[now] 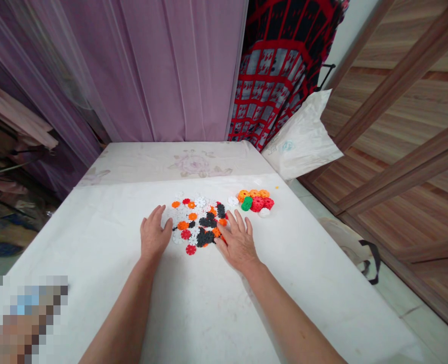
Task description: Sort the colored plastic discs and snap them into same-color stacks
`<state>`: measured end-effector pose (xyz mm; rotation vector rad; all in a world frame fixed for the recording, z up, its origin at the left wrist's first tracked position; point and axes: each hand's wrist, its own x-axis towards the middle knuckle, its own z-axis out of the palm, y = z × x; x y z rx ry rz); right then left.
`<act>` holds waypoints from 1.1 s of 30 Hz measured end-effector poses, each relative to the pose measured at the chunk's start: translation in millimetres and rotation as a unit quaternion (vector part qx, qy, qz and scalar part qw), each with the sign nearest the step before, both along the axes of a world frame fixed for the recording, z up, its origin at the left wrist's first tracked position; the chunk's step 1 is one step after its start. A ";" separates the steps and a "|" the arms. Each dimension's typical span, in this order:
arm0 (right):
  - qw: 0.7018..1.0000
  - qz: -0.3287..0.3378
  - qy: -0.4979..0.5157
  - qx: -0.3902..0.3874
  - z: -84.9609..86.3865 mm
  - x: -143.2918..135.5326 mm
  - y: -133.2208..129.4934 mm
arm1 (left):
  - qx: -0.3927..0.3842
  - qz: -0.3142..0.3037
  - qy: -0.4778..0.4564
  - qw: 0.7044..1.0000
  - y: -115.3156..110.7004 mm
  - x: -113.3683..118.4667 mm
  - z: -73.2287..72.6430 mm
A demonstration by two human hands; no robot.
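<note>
A loose pile of flower-shaped plastic discs [192,216] in white, black, orange and red lies on the white-covered table [106,217]. At the pile's left edge is my left hand [154,233], its fingers apart and nothing in it. My right hand [239,239] rests against the right side of the pile, fingers spread, close to black discs [205,237] and orange ones. Beyond my right hand sit sorted stacks: orange discs [253,194], red discs [260,203], a green stack [247,203] and white discs [264,213].
A floral cloth [140,162] covers the table's far end, against a purple curtain [178,71]. Off the right edge hangs a white plastic bag [303,136]. Wooden cabinet doors [398,126] stand at the right. A pixelated patch hides the lower left corner.
</note>
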<state>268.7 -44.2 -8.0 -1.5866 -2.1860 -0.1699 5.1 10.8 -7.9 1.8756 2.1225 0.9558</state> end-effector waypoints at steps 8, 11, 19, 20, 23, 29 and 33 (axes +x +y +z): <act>0.998 -0.059 0.002 -0.007 4.1 -3.7 1.0 | -0.003 0.000 -0.006 1.000 -0.6 0.7 1.6; 0.999 -0.045 0.008 -0.015 4.0 -4.6 0.3 | -0.007 0.000 -0.008 1.000 -0.9 1.3 2.4; 0.999 -0.050 0.017 -0.005 0.1 -8.0 0.1 | 0.004 0.000 -0.015 1.000 -0.6 0.6 0.6; 0.998 -0.053 0.015 -0.002 0.1 -8.2 0.2 | 0.002 0.000 -0.014 1.000 -0.5 0.5 0.6; 0.999 -0.033 0.021 0.002 0.6 -9.2 -0.4 | 0.001 -0.001 -0.014 1.000 -1.0 0.6 0.7; 0.992 -0.001 0.113 0.052 -3.8 -3.9 2.3 | -0.008 -0.019 -0.018 1.000 -2.2 0.7 0.8; 0.979 -0.023 0.185 0.079 -10.3 6.4 8.2 | -0.011 -0.031 -0.044 0.998 -1.0 -0.6 1.9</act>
